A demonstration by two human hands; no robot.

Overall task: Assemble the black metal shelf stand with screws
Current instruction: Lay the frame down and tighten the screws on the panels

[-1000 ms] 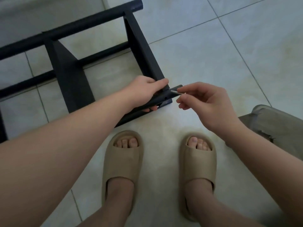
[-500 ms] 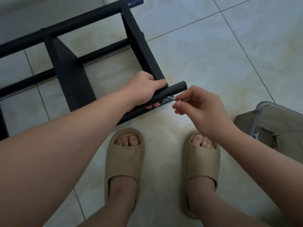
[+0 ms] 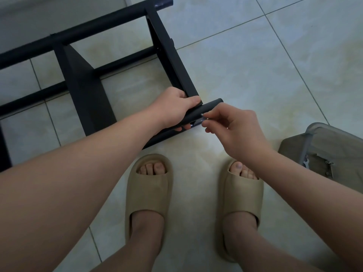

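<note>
stand (image 3: 82,91): cut off left | screw (image 3: 202,114): mostly hidden by right hand (image 3: 235,132)

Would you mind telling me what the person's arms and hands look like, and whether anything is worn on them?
Nothing is worn on them. The left hand and right hand have no gloves, and no ring, watch or bracelet shows. The left forearm and right forearm are uncovered to the picture's edge: no sleeve comes into view.

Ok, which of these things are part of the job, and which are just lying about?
In the job: black frame, black tube in left hand, screw pinched by right hand.
Lying about: grey plastic bin, untouched; beige slippers.
</note>
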